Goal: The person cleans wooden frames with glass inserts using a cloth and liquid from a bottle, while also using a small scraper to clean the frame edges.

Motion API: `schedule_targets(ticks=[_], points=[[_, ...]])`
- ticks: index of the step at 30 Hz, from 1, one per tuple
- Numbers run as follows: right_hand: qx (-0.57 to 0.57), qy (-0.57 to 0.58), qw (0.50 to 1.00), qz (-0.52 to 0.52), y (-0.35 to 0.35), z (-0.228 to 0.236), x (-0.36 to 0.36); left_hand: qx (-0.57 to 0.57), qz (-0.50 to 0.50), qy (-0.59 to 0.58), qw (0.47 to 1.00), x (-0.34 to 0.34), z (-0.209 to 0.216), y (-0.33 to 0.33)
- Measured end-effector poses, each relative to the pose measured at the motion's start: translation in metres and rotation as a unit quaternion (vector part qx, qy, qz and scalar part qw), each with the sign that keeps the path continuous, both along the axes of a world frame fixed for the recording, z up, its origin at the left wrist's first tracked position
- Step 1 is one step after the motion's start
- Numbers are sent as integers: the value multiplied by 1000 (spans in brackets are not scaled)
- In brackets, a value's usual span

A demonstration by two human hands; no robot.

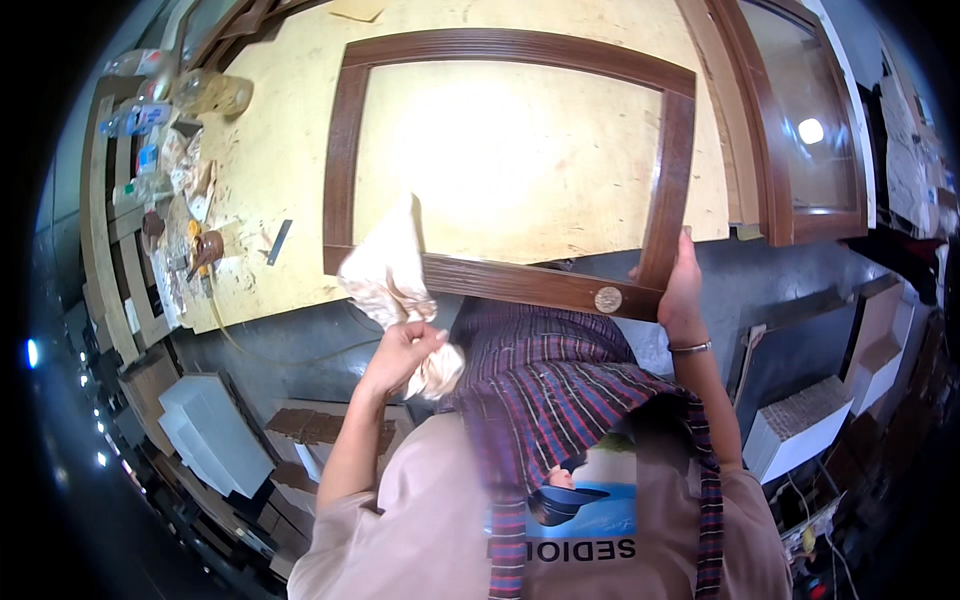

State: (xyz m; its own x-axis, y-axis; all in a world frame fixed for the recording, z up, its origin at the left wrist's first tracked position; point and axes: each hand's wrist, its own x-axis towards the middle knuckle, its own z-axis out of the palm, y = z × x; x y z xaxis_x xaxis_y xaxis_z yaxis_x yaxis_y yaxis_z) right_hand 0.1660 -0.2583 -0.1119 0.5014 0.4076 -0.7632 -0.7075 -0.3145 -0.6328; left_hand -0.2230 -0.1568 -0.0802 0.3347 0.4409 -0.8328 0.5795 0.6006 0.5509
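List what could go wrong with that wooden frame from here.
1. The wooden frame overhangs the near edge of the table, so it might tip or slip if the right hand loosens its grip.
2. The cloth in the left hand looks stained and might leave smears.
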Motion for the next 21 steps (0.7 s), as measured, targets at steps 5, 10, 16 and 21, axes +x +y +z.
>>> schedule_targets(ticks=[5,10,16,21], points=[[-17,-22,999,15,1,4,1,-51,99,-14,994,4,2,-7],[-37,-20,999,15,4,6,2,-1,338,-156,928,22,-11,2],[-61,-38,997,32,3,9,5,-71,436,-226,868,28,-17,15],[-277,-418,824,263,-2,12,23,-114,419,-255,864,48,-6,17]])
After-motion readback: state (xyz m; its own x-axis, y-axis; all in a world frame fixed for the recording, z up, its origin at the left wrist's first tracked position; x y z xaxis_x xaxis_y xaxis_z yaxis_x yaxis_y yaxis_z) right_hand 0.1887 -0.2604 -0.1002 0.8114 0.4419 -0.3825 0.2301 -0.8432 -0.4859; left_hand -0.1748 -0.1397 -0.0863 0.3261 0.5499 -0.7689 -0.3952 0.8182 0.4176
